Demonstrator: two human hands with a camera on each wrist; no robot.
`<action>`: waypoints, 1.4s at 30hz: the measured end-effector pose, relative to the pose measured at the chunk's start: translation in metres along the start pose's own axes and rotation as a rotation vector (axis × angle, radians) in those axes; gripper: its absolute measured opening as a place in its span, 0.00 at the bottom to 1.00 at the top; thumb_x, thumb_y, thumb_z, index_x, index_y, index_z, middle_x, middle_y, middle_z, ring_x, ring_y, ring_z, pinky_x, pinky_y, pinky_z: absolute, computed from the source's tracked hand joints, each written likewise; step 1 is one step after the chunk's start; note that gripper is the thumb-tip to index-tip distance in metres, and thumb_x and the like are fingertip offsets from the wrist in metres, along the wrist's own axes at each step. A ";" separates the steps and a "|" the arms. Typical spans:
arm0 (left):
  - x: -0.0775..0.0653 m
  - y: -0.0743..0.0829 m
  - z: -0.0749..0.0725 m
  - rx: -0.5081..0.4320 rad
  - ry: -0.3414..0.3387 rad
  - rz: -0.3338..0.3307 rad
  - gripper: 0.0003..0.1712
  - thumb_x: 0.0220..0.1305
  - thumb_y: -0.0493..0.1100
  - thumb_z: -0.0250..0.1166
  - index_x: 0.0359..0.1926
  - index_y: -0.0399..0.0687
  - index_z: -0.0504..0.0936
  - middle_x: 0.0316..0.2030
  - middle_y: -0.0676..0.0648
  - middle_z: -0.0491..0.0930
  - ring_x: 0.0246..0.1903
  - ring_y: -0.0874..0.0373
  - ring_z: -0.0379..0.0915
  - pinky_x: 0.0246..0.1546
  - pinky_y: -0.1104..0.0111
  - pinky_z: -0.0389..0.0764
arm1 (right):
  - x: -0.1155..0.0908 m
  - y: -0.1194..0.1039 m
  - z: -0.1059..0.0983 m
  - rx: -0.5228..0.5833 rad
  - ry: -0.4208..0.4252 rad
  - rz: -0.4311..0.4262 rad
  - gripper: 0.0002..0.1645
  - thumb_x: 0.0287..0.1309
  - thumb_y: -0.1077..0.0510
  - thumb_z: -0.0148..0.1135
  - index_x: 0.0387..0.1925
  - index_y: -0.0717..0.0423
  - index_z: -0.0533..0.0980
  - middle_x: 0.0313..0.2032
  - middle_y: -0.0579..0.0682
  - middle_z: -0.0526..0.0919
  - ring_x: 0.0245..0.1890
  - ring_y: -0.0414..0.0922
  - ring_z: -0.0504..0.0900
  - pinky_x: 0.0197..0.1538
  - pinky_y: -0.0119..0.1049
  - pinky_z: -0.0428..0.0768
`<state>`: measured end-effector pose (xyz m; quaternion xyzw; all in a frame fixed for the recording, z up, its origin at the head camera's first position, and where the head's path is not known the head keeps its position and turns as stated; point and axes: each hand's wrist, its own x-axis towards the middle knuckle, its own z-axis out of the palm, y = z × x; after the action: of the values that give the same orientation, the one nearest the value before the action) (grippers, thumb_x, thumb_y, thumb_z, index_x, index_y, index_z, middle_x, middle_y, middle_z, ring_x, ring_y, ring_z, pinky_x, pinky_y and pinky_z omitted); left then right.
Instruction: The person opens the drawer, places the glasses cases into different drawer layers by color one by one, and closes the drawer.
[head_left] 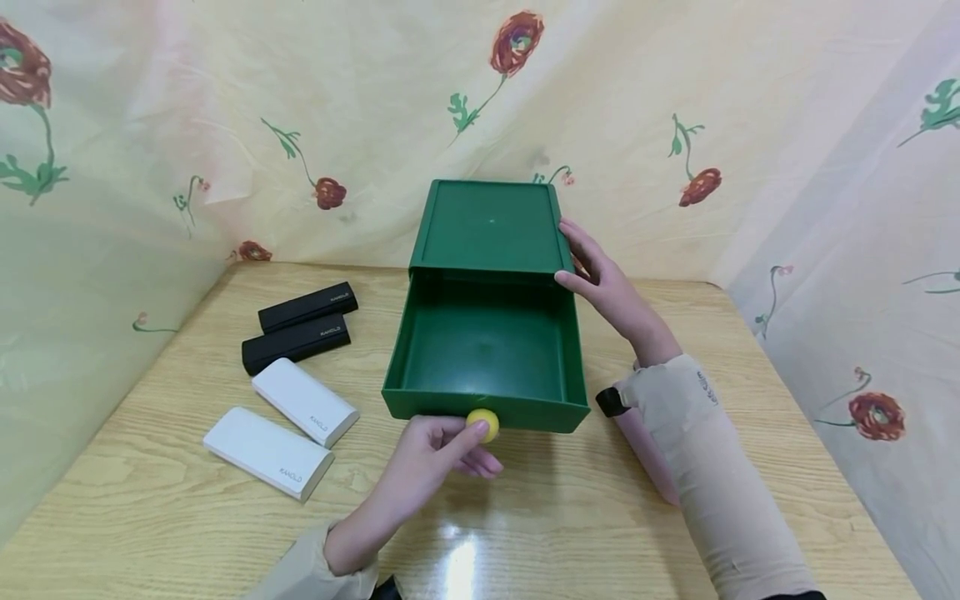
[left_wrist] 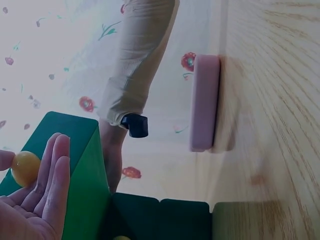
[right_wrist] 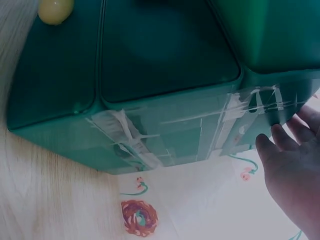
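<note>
A green drawer cabinet (head_left: 491, 225) stands at the back middle of the table, its top drawer (head_left: 487, 346) pulled out with a bare floor inside. My left hand (head_left: 435, 462) pinches the round yellow knob (head_left: 483, 424) at the drawer's front; the left wrist view shows the knob (left_wrist: 26, 169) between thumb and fingers. My right hand (head_left: 611, 287) rests at the cabinet's right side with fingers spread and fairly straight. From the right wrist, those fingers (right_wrist: 282, 142) touch the cabinet's side, which has clear tape across it. Another yellow knob (right_wrist: 56, 10) sits on a lower drawer.
Left of the cabinet lie two black cases (head_left: 296, 343) and two white cases (head_left: 268, 450). A pink case (head_left: 651, 458) lies on the right, partly hidden under my right sleeve. Flowered cloth (head_left: 630, 100) hangs behind and beside the wooden table (head_left: 570, 533).
</note>
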<state>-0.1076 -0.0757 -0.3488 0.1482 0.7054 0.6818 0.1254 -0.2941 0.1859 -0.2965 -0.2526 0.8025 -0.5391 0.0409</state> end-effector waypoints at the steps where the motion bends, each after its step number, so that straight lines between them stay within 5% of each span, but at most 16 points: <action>1: 0.000 0.000 0.000 0.001 -0.003 -0.001 0.23 0.72 0.47 0.56 0.43 0.26 0.80 0.33 0.30 0.85 0.32 0.54 0.86 0.36 0.68 0.86 | -0.001 0.000 0.000 0.006 0.001 -0.002 0.39 0.71 0.51 0.52 0.76 0.34 0.46 0.76 0.34 0.43 0.78 0.44 0.43 0.77 0.56 0.48; 10: 0.000 -0.001 0.000 0.016 -0.019 0.001 0.23 0.72 0.47 0.55 0.42 0.26 0.80 0.33 0.30 0.85 0.32 0.53 0.86 0.36 0.67 0.86 | -0.008 0.002 0.002 0.052 0.035 -0.035 0.37 0.72 0.53 0.50 0.76 0.37 0.49 0.77 0.36 0.45 0.77 0.46 0.46 0.77 0.53 0.50; 17: 0.001 -0.002 0.000 -0.001 -0.020 0.012 0.23 0.73 0.46 0.54 0.42 0.25 0.80 0.33 0.28 0.84 0.31 0.57 0.86 0.39 0.56 0.86 | -0.012 0.003 0.007 0.126 0.080 -0.074 0.35 0.72 0.57 0.49 0.75 0.46 0.52 0.77 0.44 0.47 0.77 0.49 0.46 0.77 0.52 0.46; 31: -0.002 -0.004 -0.003 -0.007 -0.028 0.036 0.23 0.73 0.45 0.53 0.43 0.24 0.79 0.34 0.26 0.83 0.30 0.64 0.85 0.38 0.64 0.86 | -0.011 0.007 0.015 0.155 0.141 -0.043 0.33 0.71 0.55 0.50 0.74 0.43 0.55 0.76 0.45 0.51 0.77 0.49 0.50 0.75 0.55 0.54; 42: -0.014 -0.013 -0.019 0.026 -0.026 0.092 0.21 0.72 0.43 0.54 0.45 0.23 0.79 0.33 0.26 0.83 0.32 0.66 0.84 0.40 0.67 0.86 | -0.011 0.005 0.015 0.145 0.149 -0.025 0.33 0.71 0.53 0.50 0.74 0.43 0.55 0.76 0.45 0.52 0.76 0.49 0.51 0.75 0.55 0.54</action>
<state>-0.1023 -0.0995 -0.3615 0.1912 0.7047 0.6758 0.1011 -0.2813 0.1791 -0.3092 -0.2181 0.7591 -0.6134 -0.0071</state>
